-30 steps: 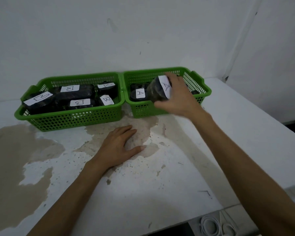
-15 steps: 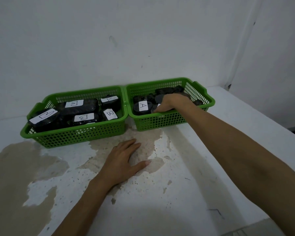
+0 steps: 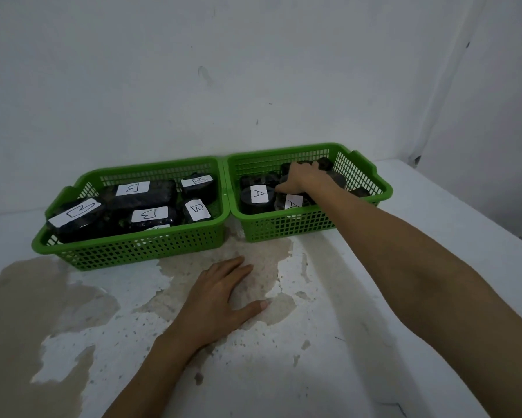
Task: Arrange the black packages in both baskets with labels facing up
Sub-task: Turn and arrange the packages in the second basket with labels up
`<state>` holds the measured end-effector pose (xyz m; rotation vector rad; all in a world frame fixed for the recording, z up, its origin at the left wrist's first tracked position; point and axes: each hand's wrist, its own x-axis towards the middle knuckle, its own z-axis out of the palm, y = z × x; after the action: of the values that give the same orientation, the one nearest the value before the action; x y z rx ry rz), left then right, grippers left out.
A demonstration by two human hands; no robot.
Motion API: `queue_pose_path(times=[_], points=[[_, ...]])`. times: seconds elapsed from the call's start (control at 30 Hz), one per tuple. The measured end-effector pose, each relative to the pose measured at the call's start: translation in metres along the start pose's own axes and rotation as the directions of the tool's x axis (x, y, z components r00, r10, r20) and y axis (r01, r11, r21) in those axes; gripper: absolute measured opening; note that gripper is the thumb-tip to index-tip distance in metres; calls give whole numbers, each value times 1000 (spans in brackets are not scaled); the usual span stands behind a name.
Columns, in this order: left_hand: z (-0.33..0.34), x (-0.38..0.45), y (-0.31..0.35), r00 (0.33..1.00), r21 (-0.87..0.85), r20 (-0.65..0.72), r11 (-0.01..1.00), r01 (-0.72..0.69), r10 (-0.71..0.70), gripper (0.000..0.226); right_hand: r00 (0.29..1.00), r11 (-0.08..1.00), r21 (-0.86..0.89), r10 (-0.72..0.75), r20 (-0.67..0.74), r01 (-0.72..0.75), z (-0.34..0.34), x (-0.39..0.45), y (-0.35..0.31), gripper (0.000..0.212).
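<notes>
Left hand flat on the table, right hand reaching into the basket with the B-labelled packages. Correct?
Not quite. The head view shows the right hand in the right basket, among the A-labelled packages; the B-labelled packages fill the left basket. The left hand does lie flat on the table.

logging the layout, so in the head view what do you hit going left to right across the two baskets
left green basket → tilted B package → B package by the divider → right green basket → round A package → right hand reaching among the packages
</notes>
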<state>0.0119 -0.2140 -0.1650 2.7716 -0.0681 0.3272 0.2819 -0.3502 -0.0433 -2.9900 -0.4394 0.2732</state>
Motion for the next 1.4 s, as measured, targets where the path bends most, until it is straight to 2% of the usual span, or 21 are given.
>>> queue_pose_path(times=[0.1,0.17,0.27,0.37,0.43,0.5,0.57,0.7,0.8,0.83,0.9,1.0,1.17,1.27,1.33,1.4], points=[[1,0,0,1000,-11,3,1000,3,-2,90,1000,999,31,31,0,-31,5,7,5,71],[0,0,1,1000,-14,1,1000,2,-2,89,999,999,40,27,-46,-26,4,6,7,81],[-1,-1,2,1000,-16,8,1000,-1,1,87,985,993,116,-2,-174,23,2,-5,6,97],[-2,-1,4,1000,-6,13,1000,2,-2,87,935,955,267,-25,-354,126,-4,-25,6,94],[-3,-1,5,1000,-6,24,1000,11,-11,91,894,865,444,-13,-448,235,-7,-44,4,89],[-3,0,5,999,-3,28,1000,14,-14,94,864,707,618,19,-503,343,-7,-68,1,84],[-3,0,5,1000,2,23,1000,13,-13,95,847,549,720,40,-531,425,-2,-94,0,79],[-1,0,3,1000,-5,16,1000,10,-10,93,838,318,797,17,-546,513,24,-143,0,71],[0,0,1,1000,5,19,1000,9,-9,91,804,244,785,35,-594,569,53,-164,-2,80],[0,0,1,1000,9,14,1000,6,-6,91,799,237,780,21,-600,579,61,-169,-2,88],[-1,-1,1,1000,14,6,1000,-1,1,89,782,289,746,-18,-623,600,76,-173,-1,102],[-2,-1,3,1000,8,-1,1000,-4,4,89,742,395,671,-45,-669,628,83,-177,-2,94],[-3,-2,4,1000,-6,-8,1000,-8,8,90,733,391,660,-60,-678,642,74,-181,0,82],[-5,-2,7,1000,-34,11,999,-3,3,86,735,431,646,-63,-675,630,71,-182,4,82],[-11,-3,9,999,-201,-1,978,47,-48,83,740,446,642,-73,-668,623,71,-182,8,84],[-23,-2,16,989,-496,-19,861,116,-144,72,738,468,626,-88,-669,624,74,-183,11,91]])
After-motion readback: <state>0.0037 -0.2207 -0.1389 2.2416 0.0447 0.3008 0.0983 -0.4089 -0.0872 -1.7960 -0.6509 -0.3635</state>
